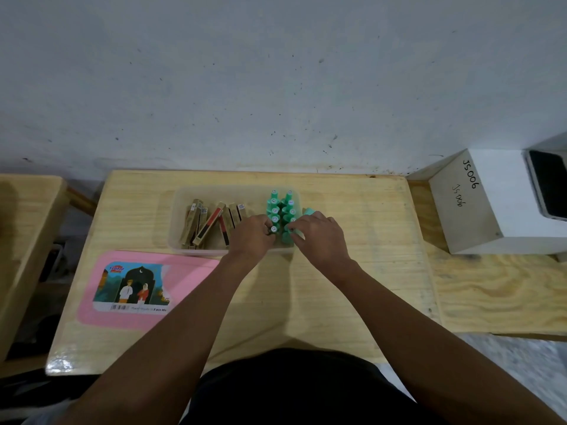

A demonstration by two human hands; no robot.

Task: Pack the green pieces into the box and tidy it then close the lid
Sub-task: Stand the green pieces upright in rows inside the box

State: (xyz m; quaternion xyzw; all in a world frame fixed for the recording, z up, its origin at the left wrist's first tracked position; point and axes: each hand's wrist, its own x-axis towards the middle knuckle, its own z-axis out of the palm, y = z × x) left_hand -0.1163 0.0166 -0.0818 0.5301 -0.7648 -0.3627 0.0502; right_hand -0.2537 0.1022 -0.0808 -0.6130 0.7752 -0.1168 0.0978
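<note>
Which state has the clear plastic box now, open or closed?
Open. The pink rectangular lid lies flat on the wooden table, off the clear plastic box.

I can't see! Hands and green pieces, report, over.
Left hand, right hand pinch green plastic pieces in clear plastic box. Pink lid off. Gold cartons alongside.

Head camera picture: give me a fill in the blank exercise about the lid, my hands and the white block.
The lid lying on the table is coloured ____.
The left hand and the right hand pinch green pieces, which stand in ____ rows in the box.
The white block is marked ____.
Missing words: pink, two, JS006.
</note>
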